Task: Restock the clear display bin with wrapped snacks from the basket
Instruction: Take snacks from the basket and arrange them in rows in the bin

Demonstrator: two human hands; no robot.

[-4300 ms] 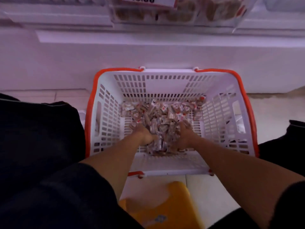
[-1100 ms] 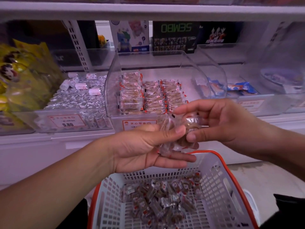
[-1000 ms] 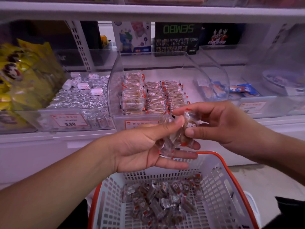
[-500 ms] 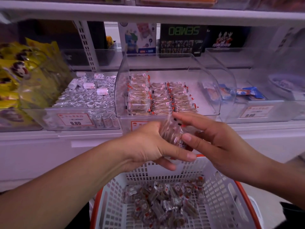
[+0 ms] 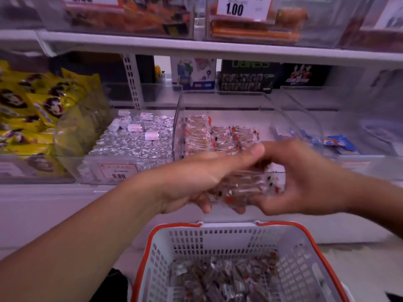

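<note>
Both hands are raised in front of the clear display bin (image 5: 177, 118), which holds three rows of wrapped snacks (image 5: 220, 138). Between my left hand (image 5: 200, 177) and my right hand (image 5: 305, 179) is a bundle of clear-wrapped snacks (image 5: 244, 186) with red marks; fingers of both hands curl round it, thumbs meeting on top. The bundle hangs just before the bin's front edge. Below stands the white basket (image 5: 159, 243) with an orange rim, and several more wrapped snacks (image 5: 222, 280) lie in its bottom.
Left of the clear bin, a bin of silver-wrapped sweets (image 5: 135, 140) and yellow snack bags (image 5: 32, 110). On the right, a bin with blue packets (image 5: 338, 142). An upper shelf (image 5: 196, 46) with price tags overhangs. White shelf base behind the basket.
The hands left the basket with a bundle of snacks and rose to shelf height. In the last half second they moved up and closed more tightly round the bundle, nearer the bin.
</note>
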